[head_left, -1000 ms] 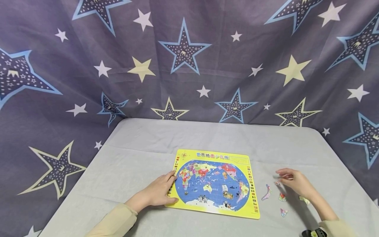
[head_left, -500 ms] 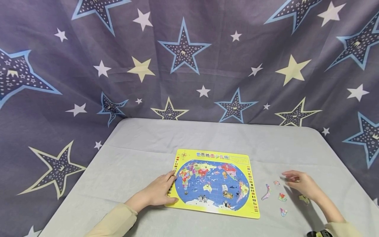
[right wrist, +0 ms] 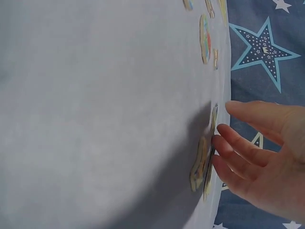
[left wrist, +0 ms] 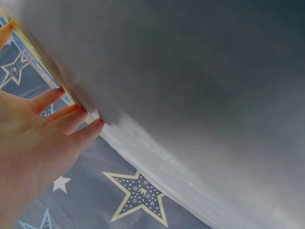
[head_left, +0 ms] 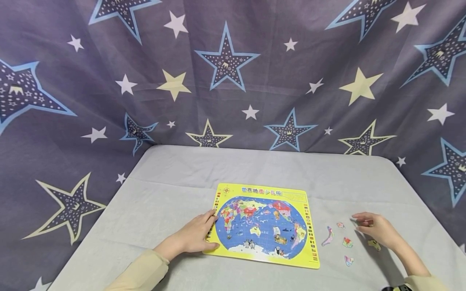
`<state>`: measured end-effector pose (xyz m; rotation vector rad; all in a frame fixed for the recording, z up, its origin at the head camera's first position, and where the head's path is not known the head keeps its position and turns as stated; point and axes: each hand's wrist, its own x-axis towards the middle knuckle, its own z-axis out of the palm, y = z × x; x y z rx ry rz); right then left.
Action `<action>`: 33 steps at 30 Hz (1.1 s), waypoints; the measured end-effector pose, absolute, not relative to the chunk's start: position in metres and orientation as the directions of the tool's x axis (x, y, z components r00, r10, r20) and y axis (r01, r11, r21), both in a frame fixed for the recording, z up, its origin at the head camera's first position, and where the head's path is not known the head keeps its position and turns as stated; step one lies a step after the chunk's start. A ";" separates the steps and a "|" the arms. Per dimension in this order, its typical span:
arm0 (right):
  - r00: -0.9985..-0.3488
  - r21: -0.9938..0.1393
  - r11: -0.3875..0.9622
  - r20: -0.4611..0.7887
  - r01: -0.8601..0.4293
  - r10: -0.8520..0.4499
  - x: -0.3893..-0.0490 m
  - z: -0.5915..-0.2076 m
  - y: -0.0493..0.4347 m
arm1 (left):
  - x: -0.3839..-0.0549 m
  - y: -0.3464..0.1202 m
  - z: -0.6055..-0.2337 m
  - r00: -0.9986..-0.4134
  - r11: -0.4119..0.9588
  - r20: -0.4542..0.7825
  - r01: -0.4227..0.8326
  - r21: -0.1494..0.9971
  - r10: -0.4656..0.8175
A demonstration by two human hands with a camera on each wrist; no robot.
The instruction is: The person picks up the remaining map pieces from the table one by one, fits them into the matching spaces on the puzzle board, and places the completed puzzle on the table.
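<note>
**Now left hand (head_left: 198,233) on the world map puzzle board (head_left: 263,225), right hand (head_left: 378,229) among loose pieces**

On the table (head_left: 182,173), the yellow-bordered world map puzzle board lies flat, about midway between the left and right edges and well apart from the back edge. The left hand touches its left side, fingers extended and spread, thumb at the board's near left corner. The right hand hangs toward the table's right edge, its fingers loosely bent with the thumb apart, seemingly gripping nothing; whether the fingertips touch anything is unclear.

Between board and right hand lie a curved purple piece (head_left: 328,236), a small pinkish piece (head_left: 340,225), a red-and-green piece (head_left: 347,242) and, nearest the person, a pink-and-blue piece (head_left: 348,260). Just below the right hand sits a yellowish piece (head_left: 374,244). The right wrist view also shows thin pieces (right wrist: 213,119) close by its fingertips.

A star-patterned cloth (head_left: 247,133) hangs behind the table's back edge.
</note>
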<state>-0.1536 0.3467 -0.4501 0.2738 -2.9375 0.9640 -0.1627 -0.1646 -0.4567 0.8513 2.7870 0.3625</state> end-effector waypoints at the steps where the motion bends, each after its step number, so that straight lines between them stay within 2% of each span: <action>1: -0.984 -0.586 0.791 0.088 -0.176 -0.154 -0.153 -0.450 0.347 | -0.163 -0.165 -0.456 -0.815 0.807 -0.129 0.514 0.292 0.565; 14: -0.990 -0.584 0.803 0.016 -0.121 -0.137 -0.155 -0.453 0.350 | -0.163 -0.164 -0.455 -0.812 0.804 -0.132 0.515 0.298 0.569; 33: -0.996 -0.556 0.828 0.006 -0.079 -0.091 -0.158 -0.457 0.350 | -0.163 -0.164 -0.456 -0.812 0.801 -0.117 0.521 0.296 0.571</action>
